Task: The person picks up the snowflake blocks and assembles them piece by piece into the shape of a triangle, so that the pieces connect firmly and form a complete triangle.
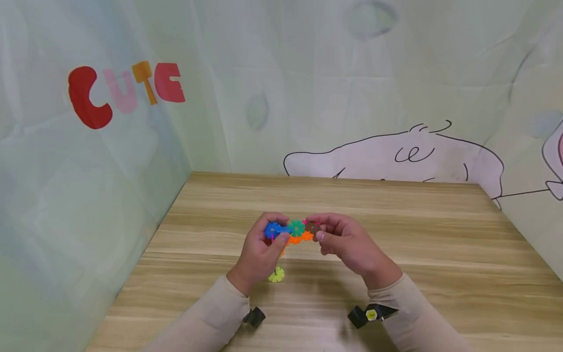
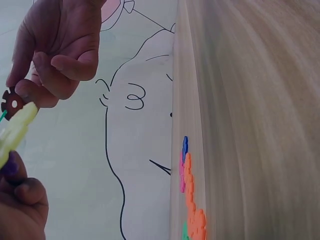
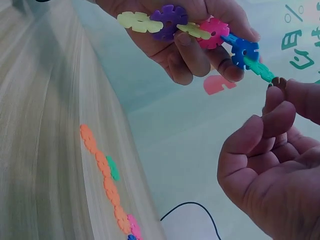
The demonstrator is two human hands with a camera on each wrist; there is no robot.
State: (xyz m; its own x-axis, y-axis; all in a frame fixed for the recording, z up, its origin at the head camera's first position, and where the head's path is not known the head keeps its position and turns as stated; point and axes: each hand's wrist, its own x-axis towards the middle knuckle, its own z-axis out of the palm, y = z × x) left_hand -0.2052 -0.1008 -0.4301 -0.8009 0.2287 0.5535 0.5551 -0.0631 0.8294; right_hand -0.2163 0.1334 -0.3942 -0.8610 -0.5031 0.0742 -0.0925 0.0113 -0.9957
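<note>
A chain of slotted plastic snowflake discs hangs from my left hand (image 1: 259,250), whose fingers and thumb pinch it near a blue disc (image 1: 271,230). Pink (image 3: 214,33), purple (image 3: 169,22) and pale yellow discs (image 3: 140,22) follow along it, the lowest yellow one dangling below the palm in the head view. At the other end sits a green disc (image 1: 296,228). My right hand (image 1: 349,242) pinches a brown disc (image 2: 13,103) between thumb and fingertips, its edge right at the green disc's edge.
Behind the hands, a row of orange discs (image 3: 111,190) lies on the wooden table (image 1: 198,220), with a green disc (image 3: 113,168), a pink one (image 3: 133,226) and a blue one (image 2: 185,146) beside it. Printed cloth walls (image 1: 237,98) border the table at the back and sides.
</note>
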